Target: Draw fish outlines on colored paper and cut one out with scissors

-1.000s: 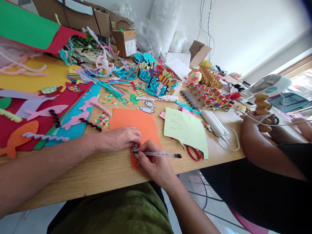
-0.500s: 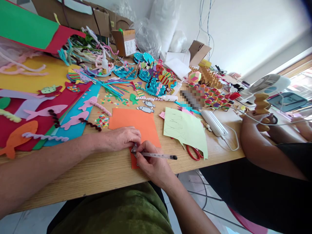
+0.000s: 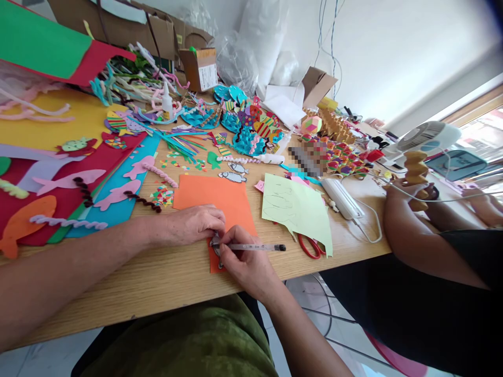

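On the orange paper point(image 3: 214, 192), my right hand point(image 3: 248, 262) pinches a pen point(image 3: 261, 247); my left hand point(image 3: 198, 224) hides its grip. The cutout point(image 3: 216, 251) looks flimsy: hold its edge.

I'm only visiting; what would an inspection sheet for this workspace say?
Surface: wooden table, crowded toward the back.
Job's things: orange sheet bearing a grey cutout, partly hidden; pen.
Clutter: pale green sheet overlapping red-handled scissors; orange fish shape at left.
Hands: left hand rests at the cutout; right hand holds the pen.
Cables: white cord loops beside a white device.
Surroundings: white fan; another person's hand holding a yellow wavy piece.
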### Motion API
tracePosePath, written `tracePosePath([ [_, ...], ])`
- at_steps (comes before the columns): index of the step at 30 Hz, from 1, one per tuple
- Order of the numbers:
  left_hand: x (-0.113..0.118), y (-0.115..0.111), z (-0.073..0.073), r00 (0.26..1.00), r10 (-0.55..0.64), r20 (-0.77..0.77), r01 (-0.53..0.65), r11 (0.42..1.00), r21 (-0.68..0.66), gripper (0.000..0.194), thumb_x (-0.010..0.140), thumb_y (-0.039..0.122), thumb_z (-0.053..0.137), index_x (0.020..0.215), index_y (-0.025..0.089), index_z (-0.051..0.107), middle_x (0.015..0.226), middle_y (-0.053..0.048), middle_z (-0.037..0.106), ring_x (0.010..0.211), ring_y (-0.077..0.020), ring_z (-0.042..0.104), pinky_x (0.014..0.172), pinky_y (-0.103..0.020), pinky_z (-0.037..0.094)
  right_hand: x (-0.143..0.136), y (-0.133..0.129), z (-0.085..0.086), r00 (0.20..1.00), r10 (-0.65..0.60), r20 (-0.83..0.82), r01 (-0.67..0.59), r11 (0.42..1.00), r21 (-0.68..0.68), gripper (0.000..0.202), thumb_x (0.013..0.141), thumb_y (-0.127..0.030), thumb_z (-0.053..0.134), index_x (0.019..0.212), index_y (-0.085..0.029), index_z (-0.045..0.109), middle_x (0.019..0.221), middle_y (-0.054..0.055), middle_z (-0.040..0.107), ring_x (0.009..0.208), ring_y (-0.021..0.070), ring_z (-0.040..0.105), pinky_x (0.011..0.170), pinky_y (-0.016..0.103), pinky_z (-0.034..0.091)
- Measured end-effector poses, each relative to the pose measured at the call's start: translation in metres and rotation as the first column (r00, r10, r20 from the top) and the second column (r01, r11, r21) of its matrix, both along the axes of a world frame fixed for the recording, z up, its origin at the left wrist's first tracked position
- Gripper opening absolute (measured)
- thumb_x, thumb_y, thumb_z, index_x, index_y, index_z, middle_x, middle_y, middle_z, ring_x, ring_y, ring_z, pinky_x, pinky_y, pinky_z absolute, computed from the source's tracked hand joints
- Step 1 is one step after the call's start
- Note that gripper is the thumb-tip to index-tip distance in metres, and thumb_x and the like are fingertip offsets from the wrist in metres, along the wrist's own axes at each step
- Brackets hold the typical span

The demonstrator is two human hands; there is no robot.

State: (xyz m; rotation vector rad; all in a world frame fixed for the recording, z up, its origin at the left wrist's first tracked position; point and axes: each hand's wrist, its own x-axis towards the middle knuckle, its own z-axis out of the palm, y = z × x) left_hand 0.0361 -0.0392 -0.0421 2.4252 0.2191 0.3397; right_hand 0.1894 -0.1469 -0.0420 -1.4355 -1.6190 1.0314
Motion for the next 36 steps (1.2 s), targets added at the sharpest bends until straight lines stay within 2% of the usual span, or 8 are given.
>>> tracePosePath([
  [14, 0.0002, -0.0003, -0.0017, 1.0, 0.011, -0.016, -0.011, 1.0, 0.0, 0.022, 0.089, 0.011, 0.046, 0.072, 0.016, 0.06, 0.083, -0.004, 0.062, 0.082, -0.0153, 0.052, 0.076, -0.024, 0.039, -0.0007, 0.0025, 0.0031, 1.0, -0.001, 0.011, 0.0, 0.999, 0.037, 0.007, 0.077, -0.015, 0.046, 0.072, -0.021, 0.048, 0.062, -0.004, 0.054, 0.057, 0.0111, 0.052, 0.053, 0.022, 0.04],
  [23, -0.0005, -0.0002, -0.0009, 0.999, 0.026, -0.028, -0.025, 1.0, 0.008, 0.022, 0.088, 0.011, 0.045, 0.076, 0.016, 0.062, 0.087, -0.005, 0.063, 0.084, -0.0158, 0.053, 0.077, -0.025, 0.04, -0.0012, 0.0042, 0.0024, 0.998, -0.037, 0.041, 0.037, 0.999, -0.003, 0.005, 0.075, -0.018, 0.047, 0.071, -0.021, 0.046, 0.058, -0.004, 0.052, 0.049, 0.0105, 0.049, 0.045, 0.021, 0.035],
  [36, -0.0008, 0.0001, -0.0034, 1.0, 0.02, -0.009, -0.02, 1.0, 0.002, 0.023, 0.089, 0.012, 0.044, 0.077, 0.016, 0.063, 0.087, -0.005, 0.064, 0.084, -0.0158, 0.053, 0.077, -0.025, 0.04, -0.0007, 0.004, 0.0049, 0.997, -0.02, 0.077, 0.017, 0.999, 0.049, 0.007, 0.076, -0.015, 0.046, 0.072, -0.021, 0.047, 0.06, -0.003, 0.055, 0.054, 0.011, 0.051, 0.05, 0.021, 0.037],
])
